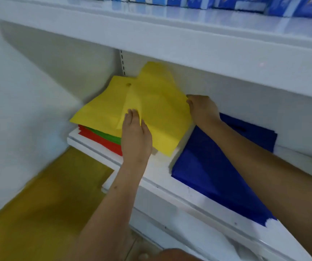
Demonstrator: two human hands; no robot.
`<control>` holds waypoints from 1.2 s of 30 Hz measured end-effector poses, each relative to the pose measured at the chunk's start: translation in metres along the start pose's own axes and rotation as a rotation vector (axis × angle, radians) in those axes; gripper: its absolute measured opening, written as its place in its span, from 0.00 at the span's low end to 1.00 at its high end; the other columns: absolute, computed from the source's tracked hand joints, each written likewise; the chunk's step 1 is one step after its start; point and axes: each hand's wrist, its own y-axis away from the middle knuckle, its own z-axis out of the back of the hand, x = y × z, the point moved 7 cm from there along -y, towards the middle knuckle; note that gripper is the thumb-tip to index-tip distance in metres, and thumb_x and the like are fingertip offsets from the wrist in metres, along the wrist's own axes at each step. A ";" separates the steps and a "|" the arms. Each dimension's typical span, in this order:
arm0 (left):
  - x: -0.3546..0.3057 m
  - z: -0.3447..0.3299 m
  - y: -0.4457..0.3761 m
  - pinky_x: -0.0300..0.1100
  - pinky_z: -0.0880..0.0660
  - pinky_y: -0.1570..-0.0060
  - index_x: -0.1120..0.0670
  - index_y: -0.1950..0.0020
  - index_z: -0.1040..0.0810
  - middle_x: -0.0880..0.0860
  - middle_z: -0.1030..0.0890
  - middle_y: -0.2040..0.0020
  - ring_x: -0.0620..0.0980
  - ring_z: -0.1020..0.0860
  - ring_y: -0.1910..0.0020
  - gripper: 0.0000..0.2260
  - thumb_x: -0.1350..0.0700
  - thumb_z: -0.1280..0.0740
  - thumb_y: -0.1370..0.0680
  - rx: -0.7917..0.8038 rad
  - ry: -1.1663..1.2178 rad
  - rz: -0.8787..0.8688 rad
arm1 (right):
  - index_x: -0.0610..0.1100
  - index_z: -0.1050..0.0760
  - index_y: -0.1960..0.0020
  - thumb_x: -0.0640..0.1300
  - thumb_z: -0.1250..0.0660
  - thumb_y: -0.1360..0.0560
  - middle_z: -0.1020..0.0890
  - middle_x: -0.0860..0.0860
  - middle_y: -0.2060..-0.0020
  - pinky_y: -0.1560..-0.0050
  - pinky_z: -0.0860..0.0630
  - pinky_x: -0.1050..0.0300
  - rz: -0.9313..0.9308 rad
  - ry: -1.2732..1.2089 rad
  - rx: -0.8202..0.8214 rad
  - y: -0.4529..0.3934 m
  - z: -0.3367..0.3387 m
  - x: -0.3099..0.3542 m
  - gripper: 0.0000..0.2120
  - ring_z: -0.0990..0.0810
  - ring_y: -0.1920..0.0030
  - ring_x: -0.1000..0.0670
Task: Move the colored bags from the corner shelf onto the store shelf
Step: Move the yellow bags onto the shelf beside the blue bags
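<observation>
Head view looked down into a white store shelf set in a corner. At about ten o'clock from the frame's middle lay a stack of flat bags: a yellow bag on top, a green bag under it and a red bag at the bottom, their edges showing at the near side. A second yellow bag was lifted partly off that stack, tilted and folded over. The left hand rested on its near edge with the fingers laid over the fabric and the thumb beside it, a grip pinching the sheet lightly. The right hand clamped the bag's three-o'clock edge, fingers curled round it. At four o'clock from the yellow bags a dark blue bag lay flat on the same shelf, under the right forearm. On the upper shelf at twelve o'clock stood a row of blue boxes; their printing was too blurred to read. Yellowish floor showed at seven o'clock.
</observation>
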 end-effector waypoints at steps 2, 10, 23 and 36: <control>-0.028 -0.021 0.022 0.39 0.47 0.26 0.62 0.21 0.40 0.58 0.39 0.21 0.52 0.43 0.21 0.22 0.58 0.45 0.15 0.016 0.022 -0.031 | 0.39 0.25 0.57 0.43 0.48 0.18 0.20 0.46 0.61 0.63 0.28 0.54 -0.037 -0.061 0.000 0.023 0.026 -0.036 0.16 0.21 0.59 0.44; -0.152 -0.141 0.147 0.43 0.39 0.26 0.63 0.23 0.36 0.60 0.35 0.23 0.56 0.37 0.24 0.21 0.57 0.43 0.16 0.223 0.091 -0.176 | 0.43 0.23 0.42 0.46 0.44 0.18 0.19 0.43 0.47 0.48 0.22 0.46 -0.250 0.080 -0.082 0.163 0.142 -0.226 0.13 0.21 0.47 0.39; -0.287 -0.269 0.379 0.43 0.38 0.26 0.66 0.27 0.31 0.60 0.30 0.27 0.56 0.34 0.26 0.20 0.57 0.43 0.16 0.599 -0.058 -0.519 | 0.42 0.29 0.30 0.44 0.39 0.18 0.28 0.44 0.30 0.28 0.35 0.50 -0.425 0.173 -0.111 0.371 0.258 -0.470 0.18 0.32 0.29 0.45; -0.304 -0.251 0.394 0.52 0.23 0.50 0.52 0.47 0.14 0.48 0.15 0.51 0.53 0.21 0.49 0.18 0.49 0.42 0.25 0.501 -0.049 -0.591 | 0.48 0.42 0.23 0.46 0.43 0.18 0.47 0.45 0.22 0.28 0.38 0.43 -0.478 0.232 0.160 0.362 0.207 -0.521 0.24 0.46 0.23 0.41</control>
